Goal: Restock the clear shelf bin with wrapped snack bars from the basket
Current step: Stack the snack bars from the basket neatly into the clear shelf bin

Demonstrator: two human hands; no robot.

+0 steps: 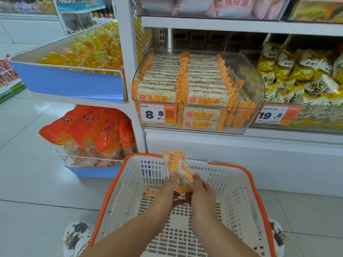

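Shop aisle: pale glossy floor tiles (27, 164) at nine o'clock, white shelving (222, 25) at twelve, blue-fronted wire rack (74, 80) at ten.

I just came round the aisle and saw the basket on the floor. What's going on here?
A person is restocking. Both hands, the left hand and right hand, hold a small bundle of wrapped snack bars above the white basket with the orange rim. One more bar lies inside it. The clear shelf bin ahead already holds two neat rows of the same bars, with looser ones at its right side.
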